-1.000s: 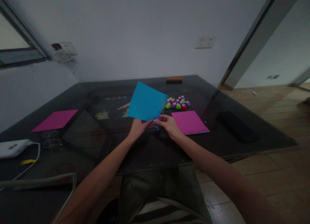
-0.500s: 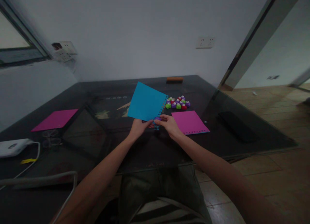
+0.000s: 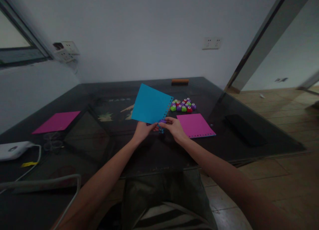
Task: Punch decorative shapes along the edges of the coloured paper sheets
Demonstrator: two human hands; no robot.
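A blue sheet (image 3: 151,104) with a row of holes along its right edge is held tilted above the dark table. My left hand (image 3: 144,129) is closed on its lower edge, the thumb pointing right. Close beside it, my right hand (image 3: 173,125) pinches a small purple piece (image 3: 162,121) at the sheet's lower right corner, by the holes. Both hands' fingertips nearly meet there. On the table behind my right hand sits a cluster of small green, red and purple pieces (image 3: 183,105) with round white tops. A pink sheet (image 3: 195,124) with holes lies right of my right hand.
Another pink sheet (image 3: 56,121) lies at the left, near a clear object (image 3: 53,143) and a white device (image 3: 15,151) with a cable. A long black object (image 3: 244,130) lies at the right, and an orange-brown bar (image 3: 179,81) at the back edge.
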